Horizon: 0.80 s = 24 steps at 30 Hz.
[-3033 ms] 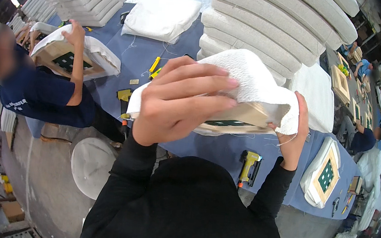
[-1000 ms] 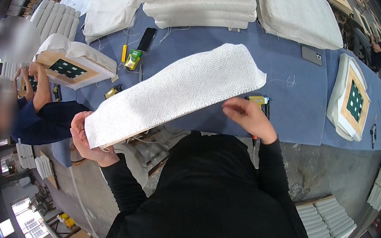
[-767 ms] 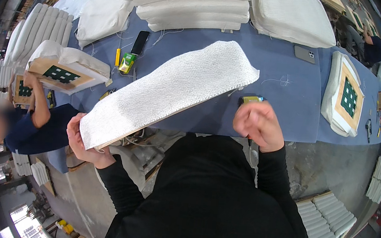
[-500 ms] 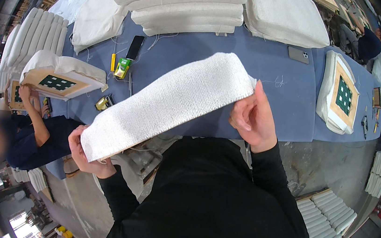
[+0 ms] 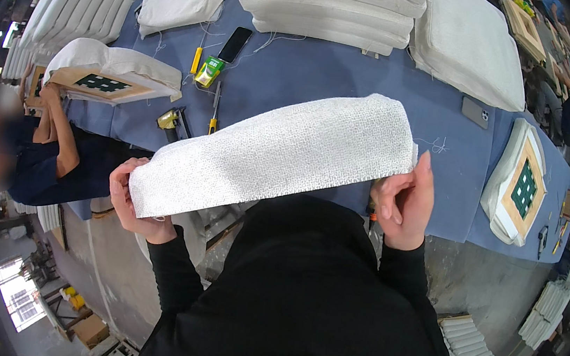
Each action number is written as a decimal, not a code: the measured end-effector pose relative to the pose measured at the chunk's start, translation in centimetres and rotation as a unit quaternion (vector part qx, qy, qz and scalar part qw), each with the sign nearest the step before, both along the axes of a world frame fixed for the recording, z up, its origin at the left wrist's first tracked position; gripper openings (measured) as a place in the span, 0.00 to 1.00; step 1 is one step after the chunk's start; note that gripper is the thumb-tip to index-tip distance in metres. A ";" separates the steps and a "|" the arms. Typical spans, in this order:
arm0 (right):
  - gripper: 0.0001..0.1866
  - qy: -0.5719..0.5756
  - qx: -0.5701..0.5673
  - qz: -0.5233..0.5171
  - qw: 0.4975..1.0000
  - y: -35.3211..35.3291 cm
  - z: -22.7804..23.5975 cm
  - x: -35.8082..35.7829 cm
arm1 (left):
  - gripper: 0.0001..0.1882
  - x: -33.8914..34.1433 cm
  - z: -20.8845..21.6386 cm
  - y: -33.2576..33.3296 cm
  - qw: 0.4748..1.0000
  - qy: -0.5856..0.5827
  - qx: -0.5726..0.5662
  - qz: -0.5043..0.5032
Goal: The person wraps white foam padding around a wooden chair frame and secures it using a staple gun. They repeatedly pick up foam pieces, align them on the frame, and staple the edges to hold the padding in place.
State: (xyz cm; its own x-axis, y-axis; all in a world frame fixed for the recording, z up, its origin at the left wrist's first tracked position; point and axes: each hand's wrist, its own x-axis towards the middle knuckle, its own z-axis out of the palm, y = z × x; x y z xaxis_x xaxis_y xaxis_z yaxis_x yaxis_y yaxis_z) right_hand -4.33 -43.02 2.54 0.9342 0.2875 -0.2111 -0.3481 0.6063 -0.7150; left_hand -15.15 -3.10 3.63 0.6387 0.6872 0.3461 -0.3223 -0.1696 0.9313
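Note:
A white, fabric-covered seat cushion (image 5: 273,155) hangs in front of me over the near edge of the table, its long side toward me and its right end slightly higher. My left hand (image 5: 138,200) is closed around the cushion's left end. At the right end, my right hand (image 5: 403,204) grips the corner, with curled fingers and the forefinger along the edge. The cushion's underside and the fingertips beneath it are hidden.
On the blue table (image 5: 339,72) lie a nail gun (image 5: 173,123), a screwdriver (image 5: 214,110), a green-yellow box (image 5: 208,71) and two phones. Stacked cushions (image 5: 329,7) stand behind. A co-worker (image 5: 57,145) at left handles another cushion (image 5: 114,74); a further one (image 5: 520,180) lies right.
The cushion has turned from a steep slant to nearly level, its right end lowered along with my right hand. Both hands keep their hold. The whole view has shifted too.

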 end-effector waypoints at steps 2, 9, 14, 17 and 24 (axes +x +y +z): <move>0.42 0.043 0.043 -0.028 0.998 0.5 0.0 0.0 | 0.24 0.3 0.1 -0.3 1.000 -0.003 -0.015 0.009; 0.37 -0.049 0.099 0.017 0.994 1.6 -0.1 3.2 | 0.25 1.8 1.3 0.0 0.998 0.042 0.023 0.030; 0.25 -0.107 0.112 0.043 0.987 2.2 -3.0 5.2 | 0.15 3.4 2.7 2.5 0.958 0.095 0.252 0.096; 0.22 -0.169 0.160 0.041 0.972 2.7 -5.0 6.1 | 0.11 5.1 5.5 -0.8 0.857 0.161 0.444 0.208; 0.33 -0.205 0.070 0.016 0.976 4.1 -4.4 6.5 | 0.13 16.3 12.4 -16.7 0.770 0.143 0.579 -0.226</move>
State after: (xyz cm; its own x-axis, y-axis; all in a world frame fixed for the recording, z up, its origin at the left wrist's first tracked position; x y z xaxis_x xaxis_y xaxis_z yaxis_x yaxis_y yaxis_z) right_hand 2.20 -38.92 -1.86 0.9219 0.3175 0.2221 -0.0704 0.7009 -0.7098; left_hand 1.20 -19.79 16.07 0.8856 -0.2918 0.3614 -0.4025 -0.8705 0.2834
